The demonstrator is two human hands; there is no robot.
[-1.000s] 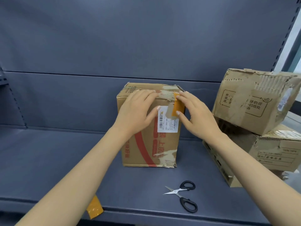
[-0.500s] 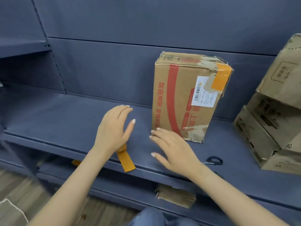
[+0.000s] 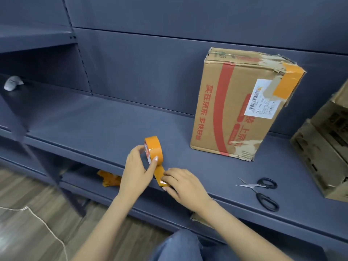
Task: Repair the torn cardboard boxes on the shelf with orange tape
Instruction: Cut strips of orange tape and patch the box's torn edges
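Head view: the left hand (image 3: 138, 169) grips the orange tape roll (image 3: 153, 150) standing on edge on the shelf (image 3: 94, 121), while the right hand (image 3: 183, 183) pinches its free end (image 3: 160, 176), drawn toward 5 o'clock. The torn cardboard box (image 3: 239, 104), one corner already patched orange, stands at 2 o'clock from the hands, nearer the right; scissors (image 3: 263, 193) lie at 3 o'clock. More boxes (image 3: 327, 147) are cut off at the right edge. The pinching fingertips are hidden.

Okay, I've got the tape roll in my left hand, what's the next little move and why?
Probably pull the free end out with the right hand while the left hand steadies the tape roll; the box's bottom corner looks torn and the scissors lie untouched.
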